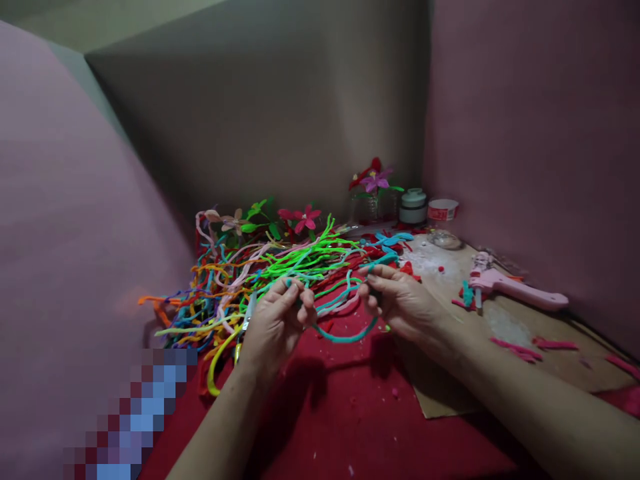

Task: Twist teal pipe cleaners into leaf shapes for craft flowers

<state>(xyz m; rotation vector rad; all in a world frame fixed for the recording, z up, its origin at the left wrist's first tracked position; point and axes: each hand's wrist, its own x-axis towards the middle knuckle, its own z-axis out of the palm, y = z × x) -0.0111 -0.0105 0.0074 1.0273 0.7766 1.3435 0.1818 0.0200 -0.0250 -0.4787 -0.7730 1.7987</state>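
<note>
A teal pipe cleaner (349, 340) sags in a curve between my hands, above the red cloth. One end of it is pinched in the closed fingers of my left hand (280, 320), and a teal tip shows by the thumb. My right hand (395, 300) is closed on the other end, with a bit of teal at its fingertips. Just behind both hands lies a loose heap of pipe cleaners (295, 260) in green, pink, orange and other colours. Scissors (249, 313) lie partly hidden beside my left hand.
A pink glue gun (520, 287) rests on cardboard (450, 387) at the right, near pink scraps (517, 349). At the back stand pipe-cleaner flowers (306, 219), a lidded jar (413, 207) and a small tub (443, 210). Walls rise on both sides.
</note>
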